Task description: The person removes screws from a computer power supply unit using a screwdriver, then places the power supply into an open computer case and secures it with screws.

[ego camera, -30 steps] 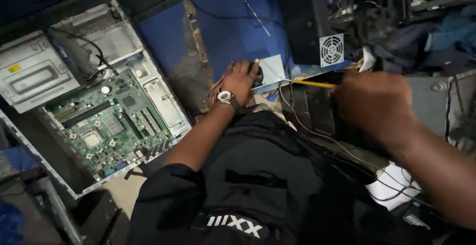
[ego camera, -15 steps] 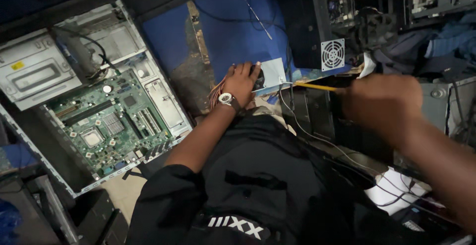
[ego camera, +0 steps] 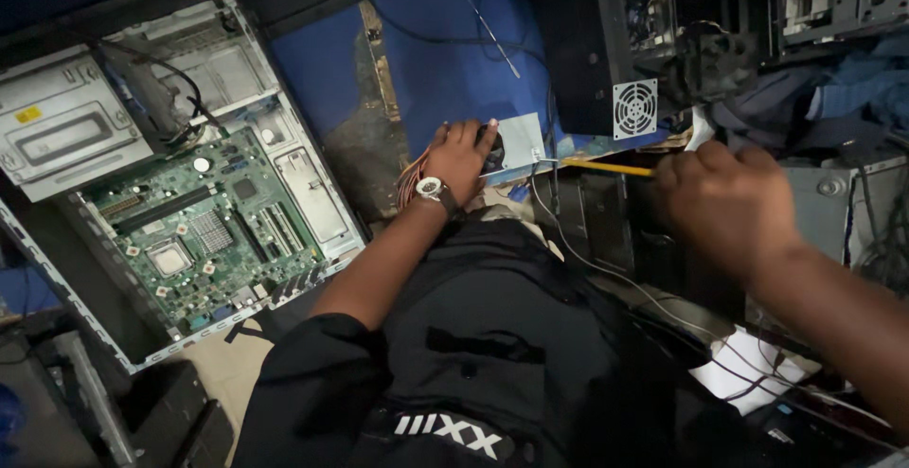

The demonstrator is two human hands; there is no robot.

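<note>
— On the blue mat (ego camera: 454, 61), what is the left hand (ego camera: 461, 154) doing?
— It grips a small grey box (ego camera: 519, 140), fingers curled over its left edge.
— And the right hand (ego camera: 729, 203)?
— It is clenched around a yellow screwdriver (ego camera: 606, 167), whose tip points left at the box, just beside it.
— Anything nearby?
— An open case with a green board (ego camera: 208, 227), well left.

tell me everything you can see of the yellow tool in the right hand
The yellow tool is a thin straight shaft, pencil-like, lying nearly level. Its far end is hidden inside the right hand; its free tip points left toward a small grey metal box, which the left hand steadies. What its tip is cannot be told.
</note>
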